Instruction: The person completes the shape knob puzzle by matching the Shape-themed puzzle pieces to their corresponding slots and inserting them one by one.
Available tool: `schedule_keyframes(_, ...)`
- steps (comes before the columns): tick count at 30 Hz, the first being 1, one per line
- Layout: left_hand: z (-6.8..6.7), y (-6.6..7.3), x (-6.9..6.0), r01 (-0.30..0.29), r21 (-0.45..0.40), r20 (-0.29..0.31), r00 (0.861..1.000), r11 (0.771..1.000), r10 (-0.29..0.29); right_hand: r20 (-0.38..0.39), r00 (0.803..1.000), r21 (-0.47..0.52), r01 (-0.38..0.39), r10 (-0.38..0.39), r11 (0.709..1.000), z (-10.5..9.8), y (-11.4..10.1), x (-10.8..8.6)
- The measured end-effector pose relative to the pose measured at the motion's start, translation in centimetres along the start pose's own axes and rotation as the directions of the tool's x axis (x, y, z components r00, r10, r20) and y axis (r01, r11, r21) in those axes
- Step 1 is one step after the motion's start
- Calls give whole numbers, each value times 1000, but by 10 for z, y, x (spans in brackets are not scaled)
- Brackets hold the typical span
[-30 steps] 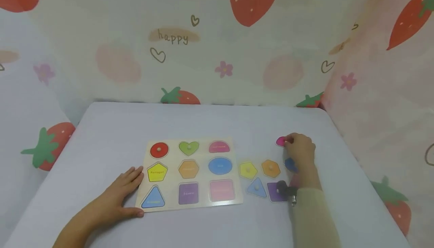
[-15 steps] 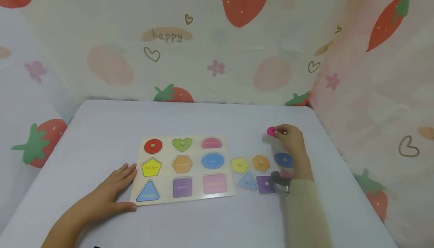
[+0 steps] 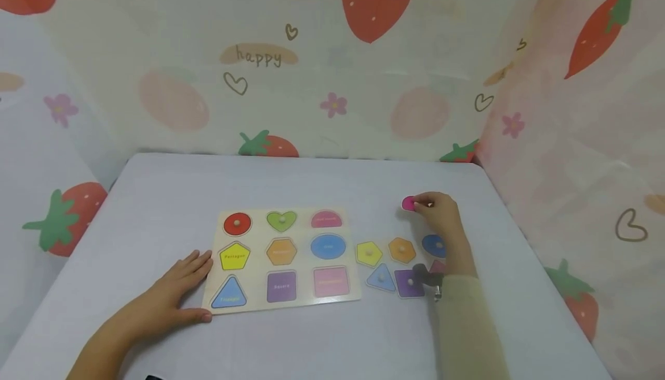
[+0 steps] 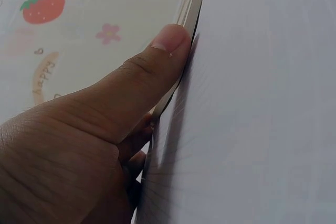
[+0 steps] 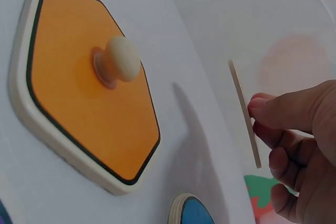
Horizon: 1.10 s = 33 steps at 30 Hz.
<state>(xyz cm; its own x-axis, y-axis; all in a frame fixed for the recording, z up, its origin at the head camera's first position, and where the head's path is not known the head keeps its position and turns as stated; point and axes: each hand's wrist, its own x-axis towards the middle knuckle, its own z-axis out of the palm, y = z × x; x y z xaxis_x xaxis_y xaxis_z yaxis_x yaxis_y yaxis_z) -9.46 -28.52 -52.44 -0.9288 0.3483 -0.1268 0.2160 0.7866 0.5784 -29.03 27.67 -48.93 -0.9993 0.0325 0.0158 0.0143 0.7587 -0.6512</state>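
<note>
My right hand (image 3: 439, 213) pinches a magenta half-circle puzzle piece (image 3: 408, 203) just above the table, beyond the loose pieces. In the right wrist view that piece (image 5: 244, 114) appears edge-on between thumb and fingertips, its knob hidden. My left hand (image 3: 179, 287) lies with fingers spread along the left edge of the wooden shape board (image 3: 306, 300). From the left wrist, the thumb (image 4: 170, 40) touches the board's edge. A red circle piece (image 3: 237, 224) and a green heart piece (image 3: 281, 221) with knobs sit in the board; its other printed shapes show no knobs.
Loose knobbed pieces lie right of the board: a yellow pentagon (image 3: 369, 253), orange hexagon (image 3: 402, 250), blue triangle (image 3: 381, 278), purple square (image 3: 409, 283) and blue oval (image 3: 433, 245). A pink piece (image 3: 438, 266) is partly hidden by the right wrist. Strawberry-patterned cloth walls (image 3: 332, 68) surround the white table.
My right hand has lifted the magenta half-circle off the table and carried it slightly left. The left hand stays at the board's edge. The head view has shifted a little.
</note>
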Motion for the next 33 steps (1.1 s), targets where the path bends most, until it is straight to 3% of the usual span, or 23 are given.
schedule_keyframes(20,-1,3,0,31,-9,11,999,999,-31,31,999,70,38,-40,997,3,-22,-3)
schedule_keyframes(33,-2,5,0,40,4,14,999,999,-40,75,993,102,86,-94,991,16,-54,-11)
